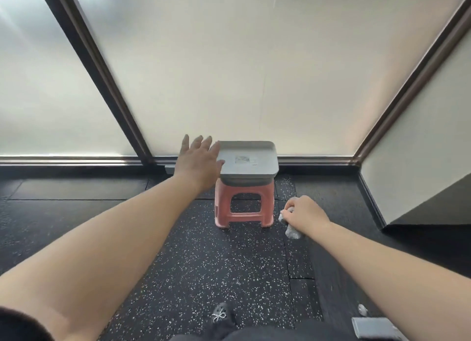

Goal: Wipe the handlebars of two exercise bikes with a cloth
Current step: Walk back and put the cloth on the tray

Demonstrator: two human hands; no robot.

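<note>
Speckled black rubber floor [209, 269] below frosted glass. Left hand [197, 161] spread, released, at grey tray's [248, 159] left edge atop pink stool [244, 205]. Right hand [307, 213] clenched around crumpled grey cloth [291, 231], beside stool.

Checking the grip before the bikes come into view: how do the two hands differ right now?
The left hand is open with fingers spread; the right hand is closed. The left hand holds nothing and reaches the edge of the grey tray on the pink stool; the right hand grips the grey cloth, lower, beside the stool. Both are bare and reach forward.
</note>
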